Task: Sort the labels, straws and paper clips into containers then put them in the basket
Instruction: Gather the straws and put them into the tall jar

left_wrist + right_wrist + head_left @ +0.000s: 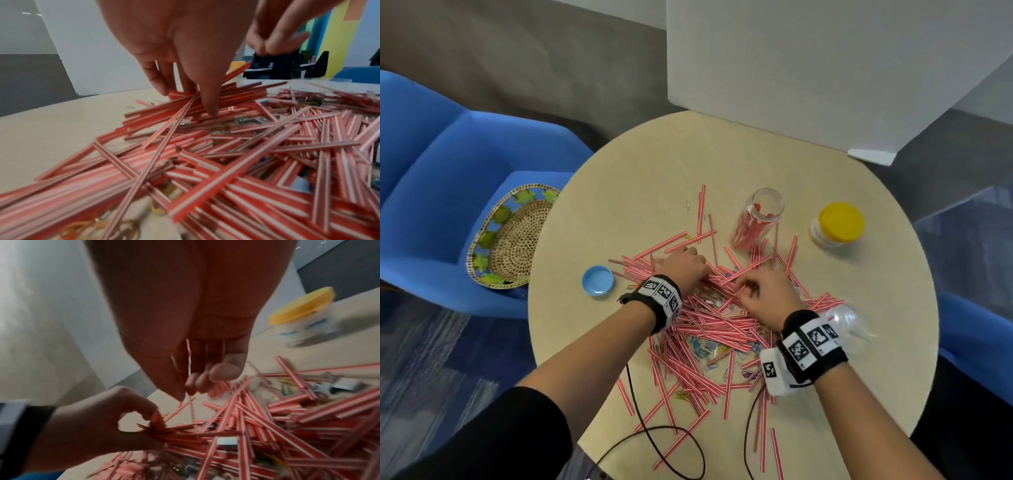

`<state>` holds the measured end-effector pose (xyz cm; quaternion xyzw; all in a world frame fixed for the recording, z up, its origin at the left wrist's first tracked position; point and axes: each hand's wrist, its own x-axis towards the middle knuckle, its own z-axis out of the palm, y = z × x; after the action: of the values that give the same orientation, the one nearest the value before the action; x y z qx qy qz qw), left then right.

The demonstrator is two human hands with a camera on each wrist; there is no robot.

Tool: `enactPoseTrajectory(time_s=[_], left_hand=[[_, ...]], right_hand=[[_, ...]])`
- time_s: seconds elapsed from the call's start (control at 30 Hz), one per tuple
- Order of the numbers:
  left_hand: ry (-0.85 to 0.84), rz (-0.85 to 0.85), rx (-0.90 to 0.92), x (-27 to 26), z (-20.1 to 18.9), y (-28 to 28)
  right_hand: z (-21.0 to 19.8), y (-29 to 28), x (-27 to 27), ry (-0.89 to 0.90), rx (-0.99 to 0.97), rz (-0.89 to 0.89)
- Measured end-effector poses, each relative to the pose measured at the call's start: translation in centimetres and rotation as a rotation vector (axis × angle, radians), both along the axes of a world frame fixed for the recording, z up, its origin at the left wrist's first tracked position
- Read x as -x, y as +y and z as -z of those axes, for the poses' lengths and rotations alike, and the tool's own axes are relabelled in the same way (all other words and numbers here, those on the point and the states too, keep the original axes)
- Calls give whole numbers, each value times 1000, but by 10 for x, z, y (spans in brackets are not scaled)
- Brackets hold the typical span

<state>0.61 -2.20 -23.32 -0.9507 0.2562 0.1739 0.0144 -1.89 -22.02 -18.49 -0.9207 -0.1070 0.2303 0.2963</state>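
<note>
Fingers of the left hand (pixel 686 268) clutch a bundle of straws (pixel 216 97); right hand (pixel 763 291) fingers pinch thin straws.

- The round, pale wooden bench (pixel 654 164) carries everything here.
- A loose heap of red-and-white striped straws (pixel 709 325) spreads under and around both hands, mixed with coloured paper clips (pixel 702 346).
- A blue plastic lid (pixel 598 280) lies just left of the left hand.
- Beyond the hands stands an open clear jar (pixel 758 219) with straws inside.
- Further right of it stands a yellow-lidded jar (pixel 837 224).
- A clear container (pixel 851 320) lies beside the right wrist.
- Black cables (pixel 654 445) trail across the near edge.
</note>
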Motion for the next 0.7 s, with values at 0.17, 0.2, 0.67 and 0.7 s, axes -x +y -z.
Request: enactPoseTrajectory(time_s=[0.17,0.2,0.67,0.7], left_hand=[[113,-116,206,-6,-13,10],[140,-154,283,-6,-15,11],[291,-298,432,-11,-30,-13],[308,-323,437,-12,-33,-13]], right_hand=[[11,-26,-11,-52,-7,321],[12,-30,-14,-49,-16,353],[31,5,53,54,225,-183],[37,9,55,10,270,-247]])
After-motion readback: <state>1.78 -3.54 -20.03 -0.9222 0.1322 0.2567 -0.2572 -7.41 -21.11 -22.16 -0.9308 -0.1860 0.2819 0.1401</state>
